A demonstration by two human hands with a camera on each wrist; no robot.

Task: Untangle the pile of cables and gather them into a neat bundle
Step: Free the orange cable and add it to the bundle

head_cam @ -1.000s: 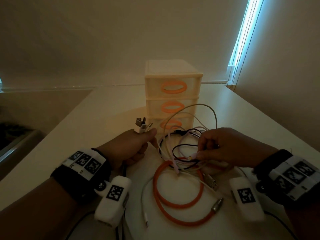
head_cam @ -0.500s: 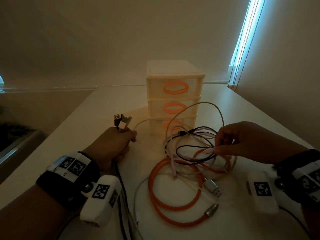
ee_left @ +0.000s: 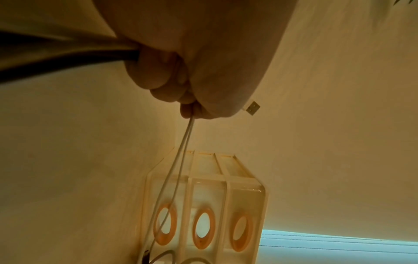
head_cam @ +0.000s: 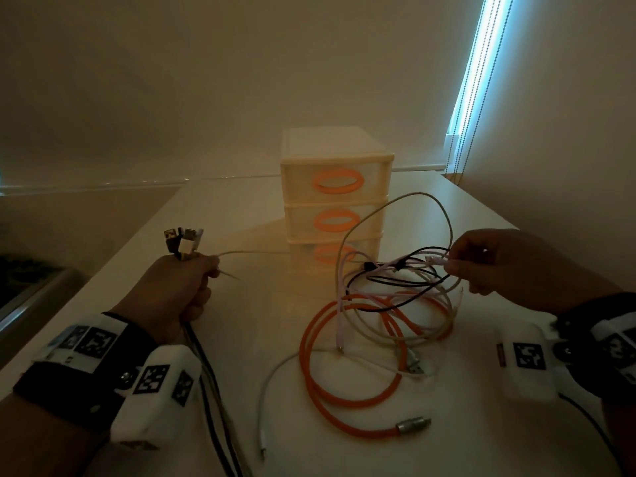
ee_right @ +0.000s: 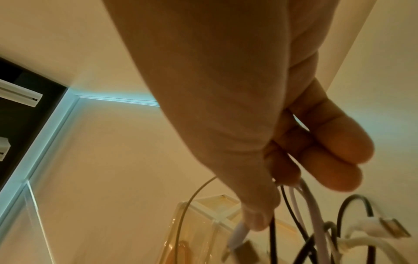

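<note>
On the tabletop (head_cam: 261, 321) before the drawers (head_cam: 335, 187), left hand (head_cam: 175, 290) grips plugs (head_cam: 182, 241), right hand (head_cam: 509, 266) pinches cables (head_cam: 395, 280); pulling may tighten knots.

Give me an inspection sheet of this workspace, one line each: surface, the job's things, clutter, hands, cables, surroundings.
Surface: pale table, dimly lit.
Job's things: tangled cable pile, partly lifted; thick orange cable coiled flat beneath it.
Clutter: three-drawer organiser behind the pile.
Hands: left hand grips a bunch of plug ends; right hand pinches strands of the pile.
Cables: one pale strand runs from the left fist toward the pile; white cable lies loose.
Surroundings: blind with bead cord, wall.
</note>
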